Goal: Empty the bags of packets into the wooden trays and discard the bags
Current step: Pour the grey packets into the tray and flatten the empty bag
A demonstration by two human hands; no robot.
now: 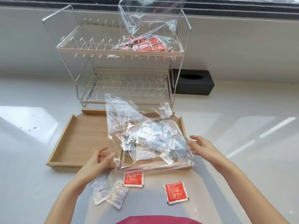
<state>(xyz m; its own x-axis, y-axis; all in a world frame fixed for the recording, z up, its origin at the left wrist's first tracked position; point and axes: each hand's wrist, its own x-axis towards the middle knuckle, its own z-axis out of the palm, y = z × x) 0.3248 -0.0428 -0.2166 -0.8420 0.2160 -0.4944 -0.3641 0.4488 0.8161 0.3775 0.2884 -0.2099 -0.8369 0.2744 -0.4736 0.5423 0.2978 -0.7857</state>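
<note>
A clear plastic bag full of white packets lies across the right part of the wooden trays. The larger wooden tray is bare on its left side; a smaller wooden tray sits under the bag. My left hand hovers open at the bag's near left corner. My right hand is open at the bag's right edge, fingertips touching or nearly touching the plastic. A second clear bag with red packets rests on the top shelf of the rack.
A white two-tier wire dish rack stands behind the trays. A black box sits to its right. Two white packets and two red packets lie loose on the white counter near me.
</note>
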